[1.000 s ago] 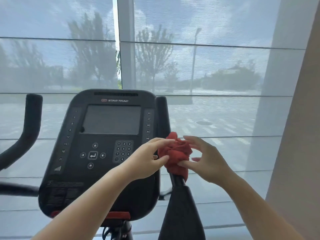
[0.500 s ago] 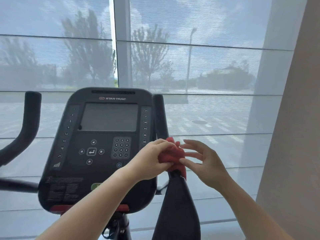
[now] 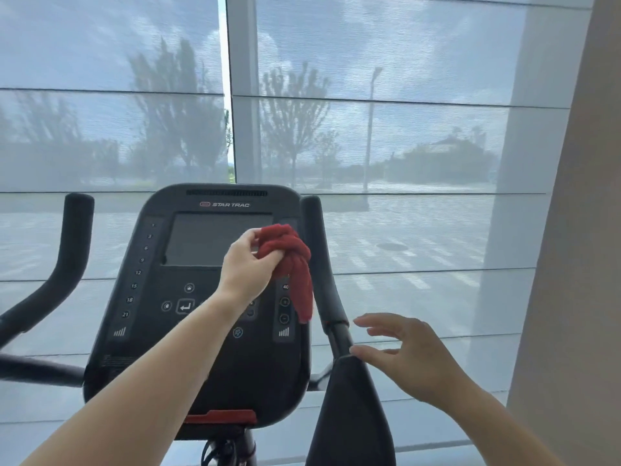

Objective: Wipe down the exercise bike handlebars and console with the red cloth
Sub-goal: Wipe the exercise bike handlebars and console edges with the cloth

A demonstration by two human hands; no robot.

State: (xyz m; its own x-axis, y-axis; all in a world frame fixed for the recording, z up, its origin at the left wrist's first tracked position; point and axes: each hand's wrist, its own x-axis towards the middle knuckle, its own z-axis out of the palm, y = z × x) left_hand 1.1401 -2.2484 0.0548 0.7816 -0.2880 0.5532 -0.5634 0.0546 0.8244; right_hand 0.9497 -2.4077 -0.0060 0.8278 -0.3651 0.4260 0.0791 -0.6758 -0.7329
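Observation:
The black exercise bike console (image 3: 198, 331) with a dark screen and keypad stands in front of me. My left hand (image 3: 247, 265) grips the bunched red cloth (image 3: 292, 264) in front of the console's right side, a strip of cloth hanging down. The right handlebar (image 3: 319, 260) rises just right of the cloth, bare. My right hand (image 3: 408, 356) hovers open beside the lower part of that handlebar, fingertips near its padded armrest (image 3: 349, 415). The left handlebar (image 3: 67, 250) curves up at the far left.
A large window with translucent blinds (image 3: 386, 129) fills the background. A beige wall (image 3: 578, 264) stands close on the right. The console's stem and cables (image 3: 228, 449) run down at the bottom centre.
My left hand lifted the red cloth off the right handlebar and carried it up and left in front of the console. My right hand let go of it and dropped lower right.

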